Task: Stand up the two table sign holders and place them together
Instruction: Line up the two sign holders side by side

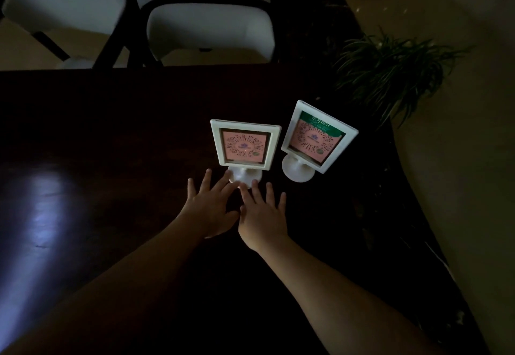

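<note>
1. Two white sign holders upright on a dark table [111, 120], each on a round white foot.
2. Near holder [243, 144]: square white frame, pink card with a round code pattern, face turned toward the camera, foot [245, 175] flat on the table.
3. Far holder [317, 136]: just right of the near holder and slightly beyond it, not touching it (a narrow dark gap between the frames). Frame turned at an angle, pink card under a green band of lettering, round foot [296, 169] on the table.
4. Left hand [210, 209]: open, fingers spread, palm down, just in front of the near holder's foot and to its left; one fingertip [226, 177] at the edge of that foot. Gripping nothing.
5. Right hand [263, 216]: open too, fingers splayed, palm down, in front of the near holder's foot; fingertips [254, 183] at the foot's front rim. Touching or only very close, hard to tell in the dim light.
6. Thumbs of both hands meeting in front of the near holder, bare forearms running back toward the camera.
7. Beyond the near holder, past the table's far edge: white-seated chairs [211, 31] with dark frames.
8. Right of the far holder, off the table: a leafy green plant [390, 67] by a pale floor.
9. Left of the near holder, well apart: a bluish glare patch [41, 212] on the tabletop.
</note>
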Demonstrator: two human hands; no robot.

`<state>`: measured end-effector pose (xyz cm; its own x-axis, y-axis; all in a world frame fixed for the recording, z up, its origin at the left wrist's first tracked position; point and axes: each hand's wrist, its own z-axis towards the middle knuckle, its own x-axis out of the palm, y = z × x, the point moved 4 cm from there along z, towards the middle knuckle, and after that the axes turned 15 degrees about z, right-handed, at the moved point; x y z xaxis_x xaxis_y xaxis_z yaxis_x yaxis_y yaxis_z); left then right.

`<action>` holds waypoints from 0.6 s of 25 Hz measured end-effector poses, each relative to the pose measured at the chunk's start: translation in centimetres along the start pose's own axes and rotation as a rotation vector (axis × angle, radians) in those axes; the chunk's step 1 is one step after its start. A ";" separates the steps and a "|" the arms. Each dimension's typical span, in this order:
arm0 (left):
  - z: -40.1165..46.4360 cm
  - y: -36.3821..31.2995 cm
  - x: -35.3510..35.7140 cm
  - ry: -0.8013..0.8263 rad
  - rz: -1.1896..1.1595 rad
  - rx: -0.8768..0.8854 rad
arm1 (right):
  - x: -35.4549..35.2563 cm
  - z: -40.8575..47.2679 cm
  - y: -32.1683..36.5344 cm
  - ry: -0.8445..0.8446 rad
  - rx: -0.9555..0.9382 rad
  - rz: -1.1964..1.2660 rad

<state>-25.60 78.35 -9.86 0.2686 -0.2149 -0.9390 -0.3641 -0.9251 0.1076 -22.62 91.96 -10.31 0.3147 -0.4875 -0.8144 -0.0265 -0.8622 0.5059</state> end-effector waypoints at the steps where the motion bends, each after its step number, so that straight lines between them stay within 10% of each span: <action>1: 0.1 0.0 -0.2 -0.003 0.000 0.005 | -0.1 0.1 -0.1 0.010 -0.003 -0.011; 15: -3.7 3.9 -6.5 -0.262 -0.398 -0.211 | -10.9 -4.2 -0.4 -0.073 -0.264 0.306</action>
<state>-25.51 74.97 -2.12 0.1073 0.2266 -0.9681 -0.0848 -0.9681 -0.2360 -22.09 98.21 -0.50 0.2615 -0.7329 -0.6281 0.1385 -0.6155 0.7759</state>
